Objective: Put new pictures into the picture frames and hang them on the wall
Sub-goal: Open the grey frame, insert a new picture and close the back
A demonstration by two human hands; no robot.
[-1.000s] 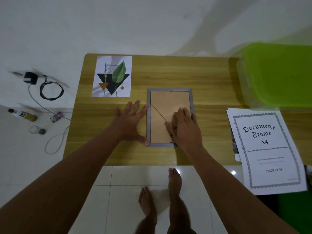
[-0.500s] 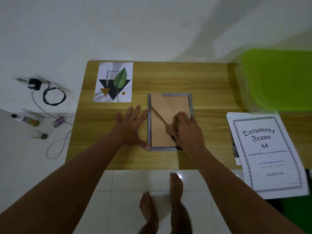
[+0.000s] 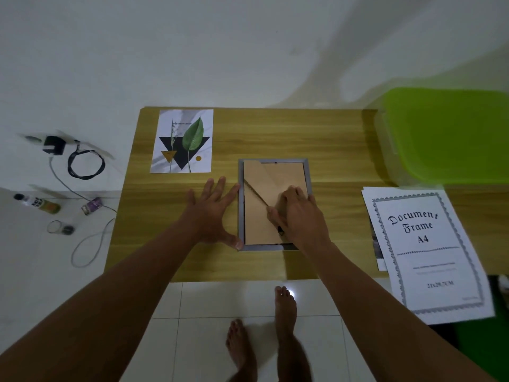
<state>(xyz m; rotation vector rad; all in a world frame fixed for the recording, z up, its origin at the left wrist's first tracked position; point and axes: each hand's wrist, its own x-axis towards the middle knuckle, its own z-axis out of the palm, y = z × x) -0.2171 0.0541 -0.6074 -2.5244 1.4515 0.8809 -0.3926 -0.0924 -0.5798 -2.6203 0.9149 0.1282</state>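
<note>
I judge the task is only beginning. At the right of the desk (image 3: 275, 133), the white sheet (image 3: 429, 252) is showing "Document Frame A4" and "21x29.7CM"; the smaller lines are too blurred to read. The leaf picture (image 3: 183, 142) is lying at the far left, not yet inserted. The frame (image 3: 241, 205) is lying face down in the middle. The left hand (image 3: 212, 216) is resting flat beside it, its grip wide and the thumb touching the near corner. The right hand (image 3: 297, 216) is holding the backing board (image 3: 259, 216) in a narrow, curled grip. Inserting and hanging are remaining.

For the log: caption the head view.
Left hand braces face-down grey picture frame on wooden table; right hand holds its brown backing stand.
</note>
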